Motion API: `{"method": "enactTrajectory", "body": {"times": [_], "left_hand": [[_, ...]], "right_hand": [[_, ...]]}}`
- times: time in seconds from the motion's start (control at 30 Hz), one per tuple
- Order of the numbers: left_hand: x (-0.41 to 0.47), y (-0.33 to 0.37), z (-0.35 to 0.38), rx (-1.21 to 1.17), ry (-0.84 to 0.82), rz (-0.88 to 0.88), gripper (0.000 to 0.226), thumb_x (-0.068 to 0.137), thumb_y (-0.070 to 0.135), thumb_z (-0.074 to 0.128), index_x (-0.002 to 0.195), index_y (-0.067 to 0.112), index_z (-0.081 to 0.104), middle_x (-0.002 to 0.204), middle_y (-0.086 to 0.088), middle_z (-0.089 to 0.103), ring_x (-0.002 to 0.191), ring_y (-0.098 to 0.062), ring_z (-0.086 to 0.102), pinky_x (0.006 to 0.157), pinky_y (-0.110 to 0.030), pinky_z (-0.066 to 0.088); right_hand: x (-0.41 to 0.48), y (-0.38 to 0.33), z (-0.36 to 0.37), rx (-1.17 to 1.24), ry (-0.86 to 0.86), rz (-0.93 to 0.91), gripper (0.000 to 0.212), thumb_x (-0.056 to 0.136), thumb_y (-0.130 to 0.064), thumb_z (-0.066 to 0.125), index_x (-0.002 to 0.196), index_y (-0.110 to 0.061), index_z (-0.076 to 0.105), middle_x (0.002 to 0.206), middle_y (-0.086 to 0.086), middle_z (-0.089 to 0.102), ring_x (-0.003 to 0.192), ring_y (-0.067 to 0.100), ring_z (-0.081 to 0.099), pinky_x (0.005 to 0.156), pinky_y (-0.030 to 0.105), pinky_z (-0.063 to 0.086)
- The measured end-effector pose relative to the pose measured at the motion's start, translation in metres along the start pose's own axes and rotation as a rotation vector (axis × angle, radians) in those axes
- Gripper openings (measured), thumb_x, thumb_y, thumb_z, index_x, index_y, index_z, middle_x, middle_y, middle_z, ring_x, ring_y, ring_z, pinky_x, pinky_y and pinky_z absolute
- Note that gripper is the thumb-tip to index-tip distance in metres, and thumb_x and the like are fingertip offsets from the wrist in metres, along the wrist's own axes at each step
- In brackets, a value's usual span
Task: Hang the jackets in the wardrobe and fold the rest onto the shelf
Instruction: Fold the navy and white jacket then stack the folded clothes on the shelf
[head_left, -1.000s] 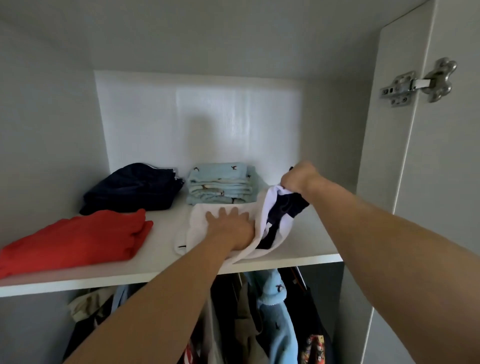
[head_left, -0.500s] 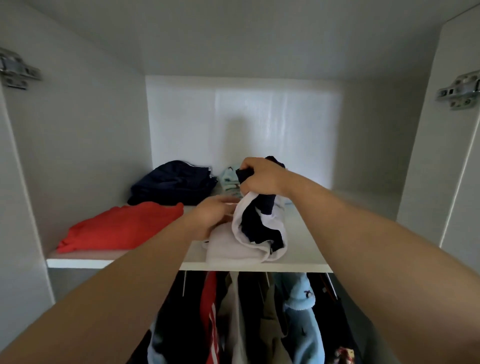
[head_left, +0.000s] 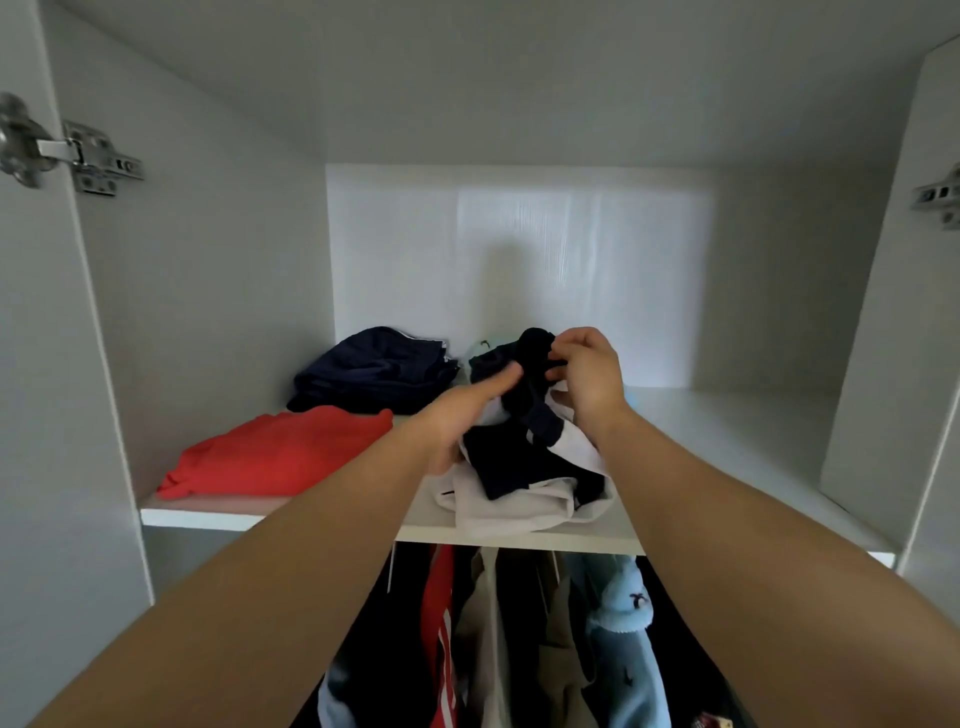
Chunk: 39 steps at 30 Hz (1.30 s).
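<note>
A white and navy garment (head_left: 524, 478) lies bunched on the white shelf (head_left: 322, 517) near its front edge. My right hand (head_left: 589, 376) pinches the navy end of it and holds that end up above the pile. My left hand (head_left: 467, 410) reaches in beside it, fingers straight, touching the navy cloth from the left. A folded red garment (head_left: 275, 454) lies at the shelf's left front, with a folded dark navy one (head_left: 374, 371) behind it. A light blue folded pile (head_left: 485, 353) is mostly hidden behind my hands.
Jackets hang below the shelf: a dark one (head_left: 374, 649), a red one (head_left: 441, 623), a beige one (head_left: 519, 649) and a light blue one (head_left: 623, 639). The wardrobe side walls carry metal hinges (head_left: 78, 156). The shelf's right half (head_left: 727, 457) is bare.
My right hand has lifted the navy end of the garment up and left, over the pile. My left hand left the white cloth and rose to the navy part. The camera swung left.
</note>
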<state>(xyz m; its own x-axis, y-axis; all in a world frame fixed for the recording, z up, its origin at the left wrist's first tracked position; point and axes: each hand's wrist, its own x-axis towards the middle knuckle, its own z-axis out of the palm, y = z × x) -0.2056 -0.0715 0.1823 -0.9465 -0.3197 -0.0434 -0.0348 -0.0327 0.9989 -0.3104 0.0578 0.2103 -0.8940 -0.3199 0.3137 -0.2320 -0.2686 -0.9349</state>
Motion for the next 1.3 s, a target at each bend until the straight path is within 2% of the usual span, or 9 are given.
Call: {"method": "enactTrajectory", "body": {"times": [0.13,0.23,0.37,0.47,0.6,0.73,0.93,1.17,1.3], "left_hand": [[0.0,-0.007,0.024,0.168,0.192,0.046,0.035,0.076,0.023,0.082,0.109,0.016,0.075,0.104,-0.007,0.077,0.096,-0.021,0.073,0.078,-0.032,0.058],[-0.002,-0.009,0.018,0.072,0.294,-0.039,0.034,0.07,0.001,0.066,0.104,0.0,0.073,0.105,-0.02,0.073,0.101,-0.036,0.07,0.089,-0.045,0.059],[0.002,0.003,0.017,-0.321,0.261,-0.044,0.054,0.088,0.025,0.057,0.136,0.002,0.058,0.114,-0.012,0.072,0.102,-0.029,0.071,0.09,-0.037,0.057],[0.01,0.0,0.009,-0.384,0.278,-0.151,0.049,0.099,0.039,0.047,0.131,0.003,0.057,0.116,-0.011,0.067,0.11,-0.029,0.062,0.095,-0.037,0.047],[0.019,-0.012,-0.004,0.339,0.447,-0.22,0.029,0.105,0.016,0.043,0.131,0.005,0.049,0.135,-0.017,0.055,0.125,-0.027,0.057,0.101,-0.03,0.046],[0.025,-0.012,-0.03,0.872,0.734,0.149,0.071,0.086,0.011,0.058,0.152,0.016,0.033,0.156,-0.012,0.03,0.138,-0.037,0.039,0.111,-0.04,0.037],[0.045,-0.025,-0.013,0.945,0.296,0.068,0.055,0.108,0.041,0.036,0.153,0.01,0.039,0.16,-0.013,0.037,0.147,-0.028,0.035,0.12,-0.033,0.026],[0.06,-0.048,-0.018,1.026,0.287,0.056,0.063,0.106,0.047,0.035,0.16,0.018,0.023,0.169,-0.006,0.011,0.154,-0.023,0.017,0.124,-0.038,0.017],[0.056,-0.046,-0.016,1.068,0.306,0.003,0.064,0.104,0.053,0.033,0.161,0.026,0.02,0.17,-0.005,0.006,0.154,-0.028,0.017,0.123,-0.044,0.02]], "right_hand": [[0.004,0.001,-0.004,0.098,-0.007,0.092,0.039,0.082,0.013,0.04,0.1,-0.02,0.05,0.084,0.009,0.056,0.076,0.021,0.056,0.078,0.044,0.058],[0.008,0.008,-0.005,-0.165,-0.096,0.098,0.037,0.087,0.012,0.054,0.113,-0.015,0.055,0.103,0.013,0.06,0.093,0.028,0.064,0.098,0.047,0.055],[0.014,0.012,0.005,-0.534,-0.289,-0.039,0.025,0.092,-0.014,0.071,0.116,-0.014,0.071,0.103,-0.003,0.069,0.095,0.01,0.064,0.085,0.02,0.051],[0.017,0.011,0.014,-0.493,-0.371,0.026,0.019,0.097,-0.016,0.062,0.111,-0.013,0.075,0.111,0.004,0.074,0.102,0.015,0.068,0.093,0.026,0.053],[0.01,0.029,0.025,-0.541,-0.435,0.132,0.037,0.097,0.003,0.046,0.118,-0.012,0.072,0.13,0.011,0.066,0.117,0.023,0.061,0.106,0.033,0.047],[0.006,0.046,0.038,-0.892,-0.553,0.002,0.056,0.089,0.008,0.037,0.128,-0.017,0.069,0.14,0.004,0.059,0.129,0.022,0.053,0.109,0.029,0.042],[0.034,0.031,0.019,-0.895,-0.241,-0.175,0.038,0.094,-0.001,0.044,0.116,-0.013,0.072,0.127,0.007,0.067,0.12,0.026,0.059,0.101,0.031,0.044],[0.026,0.064,0.009,-1.177,-0.575,-0.004,0.05,0.109,-0.029,0.024,0.156,-0.012,0.026,0.165,0.011,0.022,0.151,0.028,0.02,0.12,0.036,0.015],[0.027,0.055,0.004,-1.126,-0.443,-0.062,0.034,0.107,-0.03,0.029,0.108,-0.013,0.058,0.133,0.016,0.058,0.123,0.032,0.052,0.107,0.042,0.04]]}}
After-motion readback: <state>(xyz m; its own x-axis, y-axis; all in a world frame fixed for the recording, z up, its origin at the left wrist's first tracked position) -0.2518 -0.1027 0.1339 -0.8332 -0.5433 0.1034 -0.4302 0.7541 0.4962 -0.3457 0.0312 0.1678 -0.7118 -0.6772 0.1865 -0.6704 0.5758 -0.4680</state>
